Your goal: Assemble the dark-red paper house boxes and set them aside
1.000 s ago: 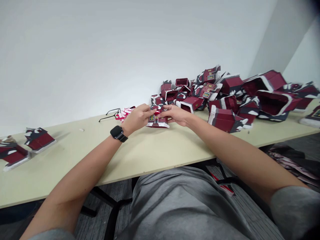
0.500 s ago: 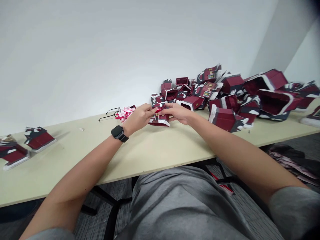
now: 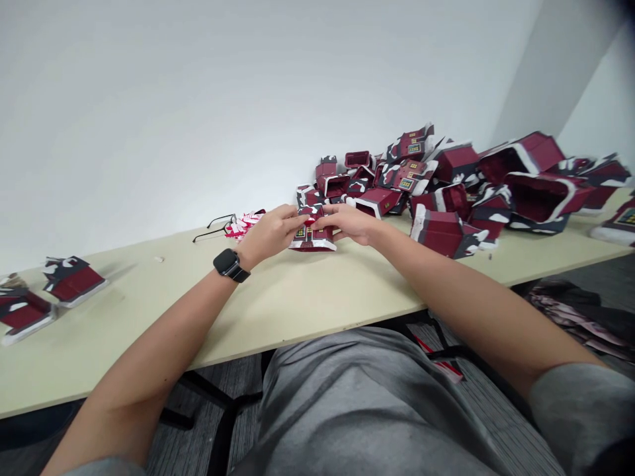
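Both hands are together at centre frame. Your left hand (image 3: 268,233), a black watch (image 3: 229,265) on its wrist, and your right hand (image 3: 350,223) pinch the top of a red paper house (image 3: 312,241) from either side, its base on the cream table (image 3: 124,317). Just left of your left hand: red-and-white paper scraps (image 3: 244,225), then eyeglasses (image 3: 213,228). Upper right: a heap of similar paper houses (image 3: 476,178). Far left edge: two more houses (image 3: 72,279).

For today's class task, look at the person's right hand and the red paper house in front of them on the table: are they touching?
Touching. The head view shows the right hand reaching in, its fingers resting on the top of the red paper house.
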Demonstrator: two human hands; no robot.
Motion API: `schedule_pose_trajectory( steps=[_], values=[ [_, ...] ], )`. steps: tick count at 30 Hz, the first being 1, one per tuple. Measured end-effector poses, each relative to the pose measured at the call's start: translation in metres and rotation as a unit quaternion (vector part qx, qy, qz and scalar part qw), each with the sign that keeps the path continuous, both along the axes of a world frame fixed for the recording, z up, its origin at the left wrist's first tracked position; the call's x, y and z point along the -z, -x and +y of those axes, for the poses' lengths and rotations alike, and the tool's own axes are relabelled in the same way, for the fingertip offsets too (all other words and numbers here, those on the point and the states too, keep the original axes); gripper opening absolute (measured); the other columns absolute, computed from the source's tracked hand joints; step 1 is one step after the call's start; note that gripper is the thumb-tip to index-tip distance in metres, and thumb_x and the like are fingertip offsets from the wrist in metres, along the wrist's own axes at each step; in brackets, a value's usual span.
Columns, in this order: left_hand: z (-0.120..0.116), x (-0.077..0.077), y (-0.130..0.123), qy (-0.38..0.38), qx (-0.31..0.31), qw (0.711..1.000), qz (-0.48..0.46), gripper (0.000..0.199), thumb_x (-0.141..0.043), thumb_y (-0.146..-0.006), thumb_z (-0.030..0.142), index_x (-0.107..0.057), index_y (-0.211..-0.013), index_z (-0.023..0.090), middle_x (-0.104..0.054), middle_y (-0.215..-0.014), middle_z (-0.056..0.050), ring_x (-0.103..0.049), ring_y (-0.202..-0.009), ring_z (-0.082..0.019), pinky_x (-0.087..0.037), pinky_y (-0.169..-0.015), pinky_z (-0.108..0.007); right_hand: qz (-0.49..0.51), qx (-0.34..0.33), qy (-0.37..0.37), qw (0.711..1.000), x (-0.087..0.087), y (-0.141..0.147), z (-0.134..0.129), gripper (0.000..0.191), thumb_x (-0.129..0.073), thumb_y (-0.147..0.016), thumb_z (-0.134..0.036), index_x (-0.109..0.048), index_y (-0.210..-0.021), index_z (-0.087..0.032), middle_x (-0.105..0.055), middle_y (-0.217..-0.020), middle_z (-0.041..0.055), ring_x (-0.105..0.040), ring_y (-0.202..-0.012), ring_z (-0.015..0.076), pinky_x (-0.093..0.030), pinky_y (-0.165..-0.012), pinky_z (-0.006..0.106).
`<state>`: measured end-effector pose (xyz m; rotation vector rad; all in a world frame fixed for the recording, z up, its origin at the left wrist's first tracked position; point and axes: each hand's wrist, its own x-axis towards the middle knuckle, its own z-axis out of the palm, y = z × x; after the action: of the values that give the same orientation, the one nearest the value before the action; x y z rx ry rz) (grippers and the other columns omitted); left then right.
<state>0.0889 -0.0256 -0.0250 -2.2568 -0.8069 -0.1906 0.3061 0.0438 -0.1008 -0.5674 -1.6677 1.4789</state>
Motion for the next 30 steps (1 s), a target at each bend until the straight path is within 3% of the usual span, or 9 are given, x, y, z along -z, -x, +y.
schedule_pose_trajectory(
  steps=[5,9,13,19,26,30],
  values=[
    [0.0018,0.0016,-0.0003,0.016,0.006,0.998,-0.057,0.033,-0.049,-0.105,0.026,-0.078,-0.119,0.021,-0.066,-0.092,-0.008,-0.057,-0.083,-0.014,-0.045,-0.074,-0.027,-0.006,0.006,0.004,1.000,-0.0018,-0.0027,-0.0021,0.037,-0.082,-0.070,-0.035,-0.072,-0.101,-0.019,-0.073,-0.110,0.0050,-0.064,-0.094,0.0141,-0.047,-0.077,0.027],
    [0.0035,0.0010,0.0008,0.024,0.021,0.996,-0.083,0.032,-0.053,-0.102,0.021,-0.080,-0.119,0.024,-0.067,-0.092,-0.007,-0.058,-0.082,-0.013,-0.045,-0.073,-0.026,-0.005,-0.003,0.012,1.000,-0.0041,-0.0044,-0.0055,0.036,-0.081,-0.069,-0.036,-0.070,-0.098,-0.018,-0.073,-0.108,0.0042,-0.061,-0.090,0.0119,-0.046,-0.076,0.025],
    [0.0025,-0.0006,0.0005,0.021,0.043,0.995,-0.089,0.038,-0.051,-0.100,0.013,-0.079,-0.123,0.025,-0.069,-0.096,-0.007,-0.061,-0.085,-0.012,-0.048,-0.076,-0.025,0.008,-0.019,0.015,1.000,-0.0046,-0.0053,-0.0058,0.039,-0.082,-0.069,-0.038,-0.070,-0.100,-0.018,-0.072,-0.108,0.0045,-0.059,-0.088,0.0115,-0.047,-0.076,0.026],
    [0.0005,-0.0008,-0.0007,0.010,0.045,0.996,-0.075,0.035,-0.051,-0.103,0.018,-0.081,-0.121,0.023,-0.068,-0.091,-0.007,-0.060,-0.083,-0.012,-0.047,-0.075,-0.026,0.019,-0.023,0.026,0.999,-0.0045,-0.0055,-0.0053,0.041,-0.084,-0.065,-0.037,-0.070,-0.098,-0.018,-0.071,-0.106,0.0044,-0.060,-0.090,0.0125,-0.047,-0.076,0.026],
    [0.0028,-0.0001,-0.0029,0.022,0.050,0.982,-0.180,0.029,-0.060,-0.098,0.018,-0.083,-0.113,0.026,-0.071,-0.088,-0.005,-0.062,-0.080,-0.011,-0.049,-0.075,-0.024,0.048,-0.036,0.055,0.997,-0.0052,-0.0040,-0.0051,0.042,-0.085,-0.060,-0.038,-0.065,-0.089,-0.015,-0.063,-0.088,-0.0005,-0.051,-0.077,0.0080,-0.044,-0.073,0.025],
    [0.0018,-0.0019,-0.0032,0.033,0.048,0.980,-0.189,0.033,-0.059,-0.096,0.014,-0.084,-0.112,0.028,-0.074,-0.092,-0.005,-0.064,-0.083,-0.011,-0.050,-0.077,-0.025,0.049,-0.039,0.056,0.996,-0.0075,-0.0042,-0.0098,0.041,-0.084,-0.059,-0.035,-0.064,-0.089,-0.015,-0.062,-0.089,-0.0003,-0.052,-0.080,0.0085,-0.045,-0.075,0.025]
  ],
)
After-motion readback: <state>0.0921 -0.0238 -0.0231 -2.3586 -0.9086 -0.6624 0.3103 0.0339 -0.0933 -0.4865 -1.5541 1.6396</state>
